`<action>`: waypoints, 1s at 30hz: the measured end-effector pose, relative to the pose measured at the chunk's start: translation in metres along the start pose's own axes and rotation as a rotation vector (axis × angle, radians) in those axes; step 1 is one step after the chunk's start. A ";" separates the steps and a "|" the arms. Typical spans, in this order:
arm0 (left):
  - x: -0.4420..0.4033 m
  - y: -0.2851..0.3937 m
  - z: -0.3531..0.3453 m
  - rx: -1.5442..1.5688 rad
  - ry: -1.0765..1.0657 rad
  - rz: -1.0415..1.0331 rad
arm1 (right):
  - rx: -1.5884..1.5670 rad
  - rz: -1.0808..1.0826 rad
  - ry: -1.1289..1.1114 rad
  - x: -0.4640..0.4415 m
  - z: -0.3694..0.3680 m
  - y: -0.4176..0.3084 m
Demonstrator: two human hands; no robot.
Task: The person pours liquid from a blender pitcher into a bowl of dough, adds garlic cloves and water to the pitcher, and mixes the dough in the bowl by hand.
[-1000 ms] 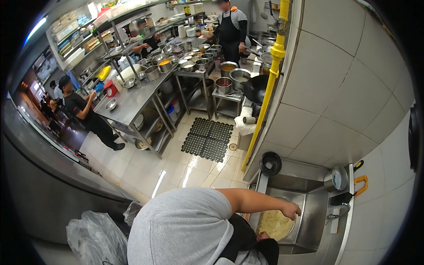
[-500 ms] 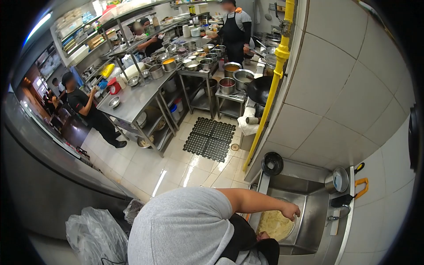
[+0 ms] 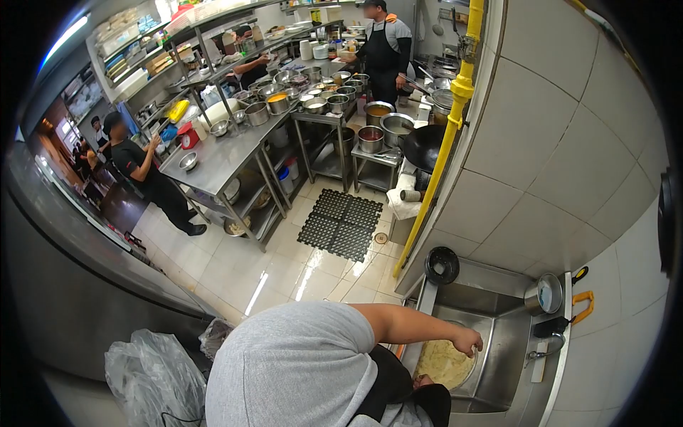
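My left hand (image 3: 467, 341) reaches across from the grey sleeve to the far rim of a round metal bowl (image 3: 475, 370) in the sink. Its fingers are closed on that rim. Inside lies a moist, pale yellow mass of food (image 3: 445, 361), too blurred to name. Near the close side of the bowl, my right hand (image 3: 422, 381) shows only in part, low beside the dark apron, and its fingers are mostly hidden.
The steel sink (image 3: 498, 356) has a tap (image 3: 544, 350), a metal pot (image 3: 544, 294) and a black bowl (image 3: 442, 265) around it. A yellow pipe (image 3: 445, 135) runs up the wall corner. Co-workers stand around steel tables (image 3: 213, 167); a black mat (image 3: 341, 224) covers some floor.
My view has shifted slightly. Both hands stay nearly where they were at the bowl. The co-worker at the left has moved their hands, and the one at the back has shifted a little.
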State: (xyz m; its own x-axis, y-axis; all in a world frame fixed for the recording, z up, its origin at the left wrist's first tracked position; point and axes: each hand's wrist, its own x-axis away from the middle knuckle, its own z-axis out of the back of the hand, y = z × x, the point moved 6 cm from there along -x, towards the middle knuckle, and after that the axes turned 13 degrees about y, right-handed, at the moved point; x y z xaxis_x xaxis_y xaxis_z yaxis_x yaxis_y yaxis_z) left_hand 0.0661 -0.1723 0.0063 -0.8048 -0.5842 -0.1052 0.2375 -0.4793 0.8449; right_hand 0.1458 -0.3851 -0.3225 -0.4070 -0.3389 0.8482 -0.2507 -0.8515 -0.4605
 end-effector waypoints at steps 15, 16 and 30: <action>0.005 -0.003 -0.001 0.046 0.012 0.012 | -0.009 0.019 0.022 0.014 -0.001 -0.005; 0.005 -0.003 0.000 0.050 0.025 0.004 | -0.022 0.008 0.005 0.021 -0.001 -0.008; 0.013 0.002 -0.001 0.048 -0.060 0.073 | -0.073 0.024 0.080 0.045 -0.005 -0.018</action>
State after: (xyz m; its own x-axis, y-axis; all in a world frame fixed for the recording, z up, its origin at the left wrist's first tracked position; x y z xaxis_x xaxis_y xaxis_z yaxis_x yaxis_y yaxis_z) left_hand 0.0571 -0.1816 0.0061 -0.8179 -0.5753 -0.0120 0.2713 -0.4040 0.8736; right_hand 0.1275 -0.3825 -0.2773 -0.4817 -0.3236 0.8144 -0.3023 -0.8110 -0.5010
